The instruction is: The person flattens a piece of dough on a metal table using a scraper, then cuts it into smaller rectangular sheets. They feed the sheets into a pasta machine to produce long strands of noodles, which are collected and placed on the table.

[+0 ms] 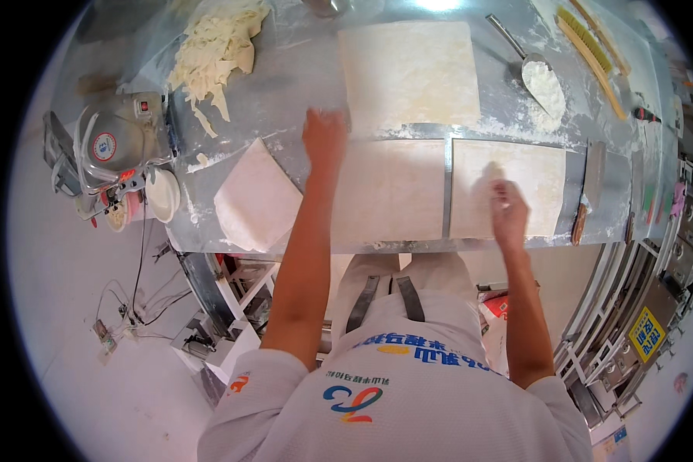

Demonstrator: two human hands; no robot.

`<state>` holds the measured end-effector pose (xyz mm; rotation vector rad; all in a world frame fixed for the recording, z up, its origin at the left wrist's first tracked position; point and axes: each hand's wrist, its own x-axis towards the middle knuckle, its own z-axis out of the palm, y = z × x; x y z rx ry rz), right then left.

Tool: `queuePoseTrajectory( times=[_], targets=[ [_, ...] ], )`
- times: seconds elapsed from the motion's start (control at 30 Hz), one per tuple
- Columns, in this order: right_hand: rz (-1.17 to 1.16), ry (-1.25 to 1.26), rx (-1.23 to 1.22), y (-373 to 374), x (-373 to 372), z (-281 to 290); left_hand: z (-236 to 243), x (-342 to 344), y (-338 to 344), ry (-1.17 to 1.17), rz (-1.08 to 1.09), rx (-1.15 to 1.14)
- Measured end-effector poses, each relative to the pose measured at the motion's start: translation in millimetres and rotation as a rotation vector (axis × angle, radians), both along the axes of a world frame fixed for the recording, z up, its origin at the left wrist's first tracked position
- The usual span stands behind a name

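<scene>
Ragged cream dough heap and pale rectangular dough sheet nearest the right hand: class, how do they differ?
The dough heap is loose, irregular pieces; the dough sheet is flat and straight-edged. The right hand overlaps the sheet; neither hand overlaps the heap. Both lie on the grey metal table.

glossy metal tabletop (285, 69), smooth matt dough sheet (258, 196) at 10 o'clock, rough dough strips (219, 50) at 11, shiny metal scoop (509, 36) at 2, wood-handled metal knife (590, 181) at 3, matt cloth T-shirt (439, 404) at 6
</scene>
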<state>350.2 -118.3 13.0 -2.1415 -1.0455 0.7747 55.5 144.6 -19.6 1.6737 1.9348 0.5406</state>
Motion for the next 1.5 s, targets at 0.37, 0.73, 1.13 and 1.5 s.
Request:
queuePoseTrajectory(
  times=[0.37, 0.73, 1.13, 1.5],
  targets=[
    [-0.195, 0.118, -0.198, 39, -122, 2, -6, -98, -144, 0.145, -0.025, -0.204],
    [-0.189, 0.394, 0.051, 86, -91, 75, 94, -83, -100, -0.386, -0.093, -0.311],
    [-0.097, -0.011, 0.209, 248, 48, -30, 14, 46, 82, -0.308, -0.148, -0.081],
    [-0.131, -0.065, -0.113, 244, 43, -38, -26, 42, 88, -0.291, -0.028, -0.454]
  ],
)
